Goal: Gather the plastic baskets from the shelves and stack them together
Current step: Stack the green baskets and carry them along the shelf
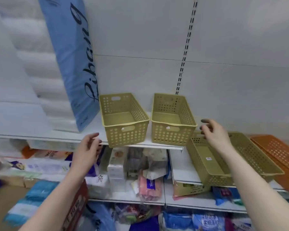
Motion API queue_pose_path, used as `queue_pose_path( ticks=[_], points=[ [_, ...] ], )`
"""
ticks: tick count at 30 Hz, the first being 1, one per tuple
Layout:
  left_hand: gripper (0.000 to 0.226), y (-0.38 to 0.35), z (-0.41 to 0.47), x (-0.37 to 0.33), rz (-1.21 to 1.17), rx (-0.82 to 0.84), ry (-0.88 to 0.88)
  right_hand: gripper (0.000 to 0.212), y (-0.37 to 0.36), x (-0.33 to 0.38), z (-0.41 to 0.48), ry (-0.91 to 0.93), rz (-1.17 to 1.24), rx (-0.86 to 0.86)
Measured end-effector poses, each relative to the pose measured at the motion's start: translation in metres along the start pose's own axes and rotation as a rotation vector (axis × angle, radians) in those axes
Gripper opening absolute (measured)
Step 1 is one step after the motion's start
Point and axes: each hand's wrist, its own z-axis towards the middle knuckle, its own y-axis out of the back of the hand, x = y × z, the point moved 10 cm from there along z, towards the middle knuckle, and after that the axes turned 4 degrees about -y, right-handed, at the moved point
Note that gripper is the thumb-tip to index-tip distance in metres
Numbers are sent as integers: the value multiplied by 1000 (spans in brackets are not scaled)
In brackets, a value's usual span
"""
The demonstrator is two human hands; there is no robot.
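Two yellow baskets on shelf, long axes running front-to-back; left hand, right hand spread, empty.

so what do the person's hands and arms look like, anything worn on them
Both forearms are bare, with no sleeves in view. No watch, bracelet, ring or glove shows on the left hand or the right hand. The fingernails on both look dark, as if polished, though the picture is blurred.

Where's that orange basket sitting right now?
The orange basket sits at the far right of the head view, on the lower shelf, right beside the long yellow basket under the right hand.
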Motion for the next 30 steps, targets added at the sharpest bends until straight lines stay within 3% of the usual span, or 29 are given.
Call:
queue_pose_path(
  ticks=[3,6,9,13,15,19,22,27,30],
  points=[
    [38,0,27,-25,-31,-63,37,42,-15,25,32,-134,120,74],
    [51,-14,43,-36,-63,7,154,40,-41,32,44,-323,118,177],
    [31,-27,44,-43,-48,98,174,28,-49,17,44,-428,16,208],
    [31,-31,41,-44,-112,121,153,30,-16,3,59,-424,-34,31],
    [30,-33,35,-48,-141,136,113,34,11,7,66,-399,38,-58],
    [30,-52,21,-57,-166,225,52,24,53,58,73,-245,297,-144],
    [32,-64,15,-61,-209,239,51,18,41,97,76,-165,380,-95],
    [32,-69,14,-54,-278,241,81,28,-33,136,63,-116,281,104],
    [31,-70,15,-49,-334,271,102,23,-68,142,54,-105,190,195]
  ],
)
